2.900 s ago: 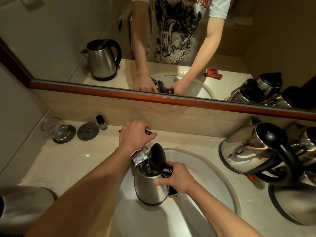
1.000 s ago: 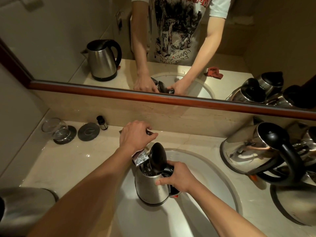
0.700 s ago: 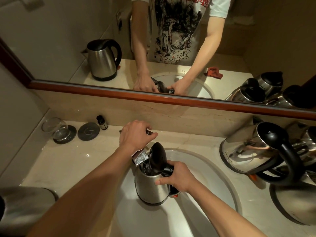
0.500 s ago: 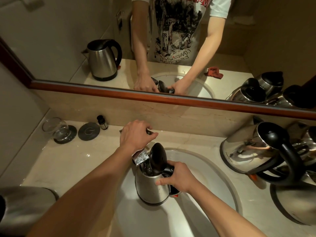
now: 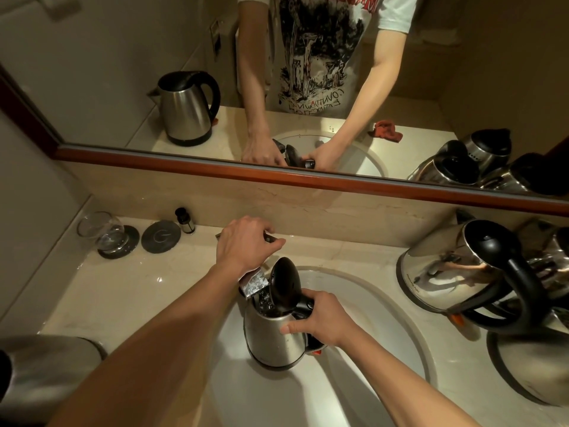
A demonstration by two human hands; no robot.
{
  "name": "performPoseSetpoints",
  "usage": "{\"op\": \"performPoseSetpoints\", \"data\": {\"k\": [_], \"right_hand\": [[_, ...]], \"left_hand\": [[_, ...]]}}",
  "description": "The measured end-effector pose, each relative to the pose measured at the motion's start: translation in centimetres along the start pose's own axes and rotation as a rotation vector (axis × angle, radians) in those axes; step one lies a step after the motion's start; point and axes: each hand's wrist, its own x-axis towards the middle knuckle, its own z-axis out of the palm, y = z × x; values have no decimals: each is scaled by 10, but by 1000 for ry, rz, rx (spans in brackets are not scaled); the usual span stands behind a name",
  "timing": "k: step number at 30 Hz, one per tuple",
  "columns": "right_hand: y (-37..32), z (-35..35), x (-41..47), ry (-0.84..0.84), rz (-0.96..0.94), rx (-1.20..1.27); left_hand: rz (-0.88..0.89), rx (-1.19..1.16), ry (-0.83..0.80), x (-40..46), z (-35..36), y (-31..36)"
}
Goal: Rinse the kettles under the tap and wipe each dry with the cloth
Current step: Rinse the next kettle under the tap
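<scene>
Change: none evident; scene matches the earlier frames.
Kettle (image 5: 272,337): upright in sink (image 5: 397,315), lid open, under tap, filling.
Right hand (image 5: 320,322): grasping kettle handle.
Left hand (image 5: 246,245): clasping tap control.
Meaning: rinse ongoing; wiping not begun.

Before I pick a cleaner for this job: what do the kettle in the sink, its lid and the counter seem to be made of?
Kettle: looks like brushed stainless steel, given its grey satin sheen and soft reflections.
Lid: probably black plastic; it is dark and smooth with a dull gloss.
Counter: seems polished beige stone, perhaps marble, with faint veins and glints; it could be an imitation.
</scene>
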Motion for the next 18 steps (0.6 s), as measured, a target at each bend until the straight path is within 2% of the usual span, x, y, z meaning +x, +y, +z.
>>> {"op": "performPoseSetpoints", "data": {"k": [18], "right_hand": [[2,1,-3,9,-6,-4]], "left_hand": [[19,-6,13,-1,-4,3]]}}
